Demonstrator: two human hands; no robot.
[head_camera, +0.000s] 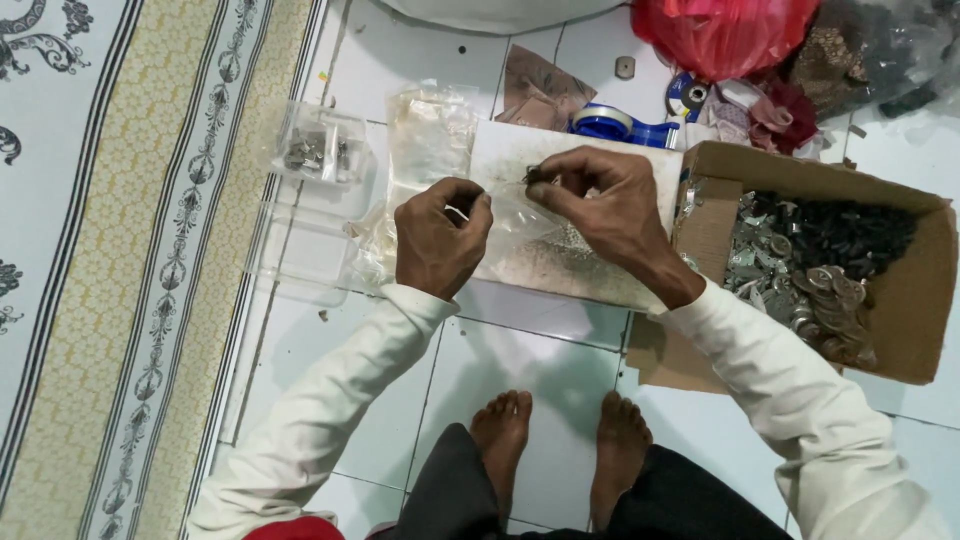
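Small dark piece (540, 176) pinched in right hand (600, 205) was too small to identify. Left hand (440, 238) fingertips curled under, grip contents hidden. Clear bag (525, 235) edges hard to trace. Red bag (725, 35) was cut off by top edge. Metal bits in cardboard box (915, 300) were too blurred to identify.

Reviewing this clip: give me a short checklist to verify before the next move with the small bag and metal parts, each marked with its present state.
1. Left hand grips the clear bag: ok.
2. Right hand pinches small dark parts at its fingertips: ok.
3. Bag mouth open to receive parts: cannot tell.
4. Cardboard box of metal parts beside the right hand, open: ok.
5. Filled small bag lies apart on the floor, left of the hands: ok.
6. Part count in the fingers: cannot tell.
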